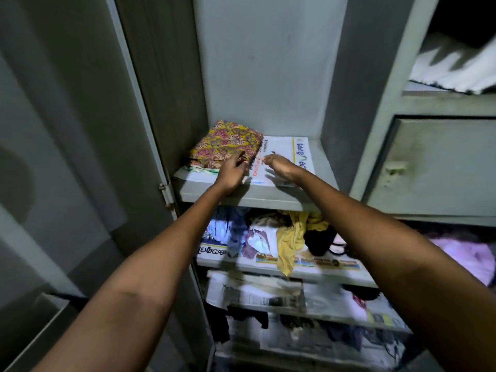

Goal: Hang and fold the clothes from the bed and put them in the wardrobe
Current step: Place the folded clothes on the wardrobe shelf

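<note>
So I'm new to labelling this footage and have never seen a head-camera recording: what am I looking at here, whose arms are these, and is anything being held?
The single picture comes from a wide-angle camera on a person's head, looking forward and down, so the two bare arms are the wearer's own. They reach into an open grey wardrobe. On its newspaper-lined shelf lies a folded yellow and pink patterned cloth. The left hand touches that cloth's near edge with relaxed fingers; the right hand hovers over the newspaper, holding nothing. Lower shelves hold loose clothes, including a yellow garment.
</note>
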Demonstrator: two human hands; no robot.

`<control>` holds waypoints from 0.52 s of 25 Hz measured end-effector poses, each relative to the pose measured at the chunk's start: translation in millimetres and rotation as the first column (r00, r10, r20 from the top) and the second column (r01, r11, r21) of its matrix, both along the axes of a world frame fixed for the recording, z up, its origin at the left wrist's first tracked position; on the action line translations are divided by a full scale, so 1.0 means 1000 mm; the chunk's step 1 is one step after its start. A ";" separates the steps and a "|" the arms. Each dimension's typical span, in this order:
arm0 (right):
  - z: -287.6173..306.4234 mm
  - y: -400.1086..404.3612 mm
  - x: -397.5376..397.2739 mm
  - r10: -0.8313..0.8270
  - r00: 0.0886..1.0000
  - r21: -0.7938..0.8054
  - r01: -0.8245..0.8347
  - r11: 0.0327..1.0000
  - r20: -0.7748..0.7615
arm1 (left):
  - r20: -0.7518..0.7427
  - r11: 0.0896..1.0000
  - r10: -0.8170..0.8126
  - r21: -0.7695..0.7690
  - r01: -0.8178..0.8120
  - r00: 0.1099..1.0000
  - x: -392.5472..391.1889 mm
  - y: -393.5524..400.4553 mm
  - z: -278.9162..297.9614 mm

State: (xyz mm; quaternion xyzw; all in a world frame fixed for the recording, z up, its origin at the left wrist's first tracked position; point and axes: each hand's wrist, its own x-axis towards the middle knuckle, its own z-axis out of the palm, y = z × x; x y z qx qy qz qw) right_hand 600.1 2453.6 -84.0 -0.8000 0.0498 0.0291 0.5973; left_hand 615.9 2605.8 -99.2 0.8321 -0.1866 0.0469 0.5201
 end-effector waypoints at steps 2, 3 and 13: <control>0.001 -0.007 -0.036 -0.036 0.997 -0.021 0.038 0.999 0.063 | 0.035 0.997 -0.049 -0.058 0.051 0.998 -0.030 -0.011 0.003; 0.000 -0.011 -0.055 -0.046 0.994 -0.004 0.047 0.999 0.100 | 0.063 0.995 -0.072 -0.070 0.076 0.995 -0.047 -0.017 0.003; -0.075 -0.052 -0.323 -0.471 0.869 0.238 0.431 0.870 0.148 | -0.253 0.955 -0.247 -0.226 0.191 0.935 -0.270 -0.082 -0.081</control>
